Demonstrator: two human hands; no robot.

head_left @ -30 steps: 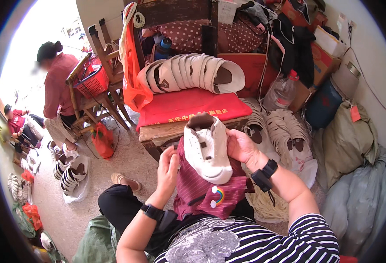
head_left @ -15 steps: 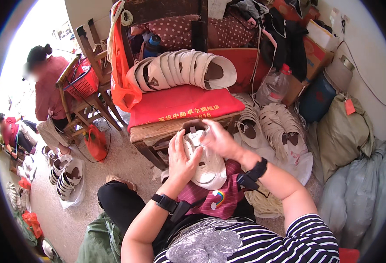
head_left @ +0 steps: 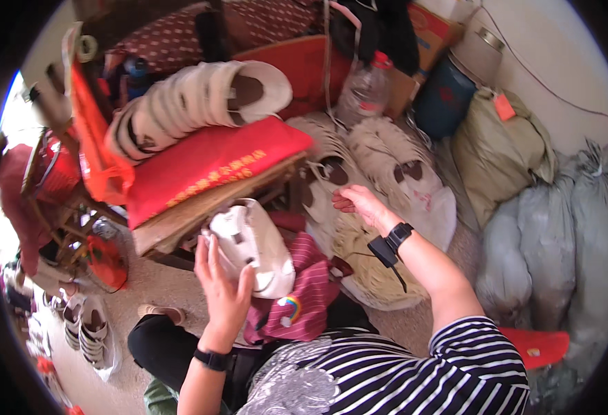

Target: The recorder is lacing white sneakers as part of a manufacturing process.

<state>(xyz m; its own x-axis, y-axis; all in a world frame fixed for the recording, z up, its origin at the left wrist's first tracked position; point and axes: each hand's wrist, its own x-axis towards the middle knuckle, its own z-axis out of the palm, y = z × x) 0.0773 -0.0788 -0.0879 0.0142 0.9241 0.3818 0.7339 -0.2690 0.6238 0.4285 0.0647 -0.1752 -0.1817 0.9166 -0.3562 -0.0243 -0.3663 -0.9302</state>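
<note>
A white shoe upper (head_left: 270, 242) stands tilted over the maroon striped cloth (head_left: 307, 266) on my lap. My left hand (head_left: 224, 294) grips its near left side, thumb in front and fingers along the edge. Away from the shoe, my right hand (head_left: 365, 206) is raised with its fingers pressed together; whether something thin is between them is too small to make out. Beneath that hand lies a heap of cream laces (head_left: 369, 266) on a pale sheet. Two rows of nested shoe uppers (head_left: 380, 149) lie just beyond it.
A wooden bench (head_left: 158, 232) with a red cloth bag (head_left: 210, 173) bears a row of nested white uppers (head_left: 193, 97). At right stand a clear plastic bottle (head_left: 365, 90), a blue bucket (head_left: 444, 97), an olive sack (head_left: 504, 152) and grey plastic sacks (head_left: 546, 242).
My right hand has left the shoe and moved right, over the laces. The left hand still holds the shoe, now turned. The whole view has swung to the right.
</note>
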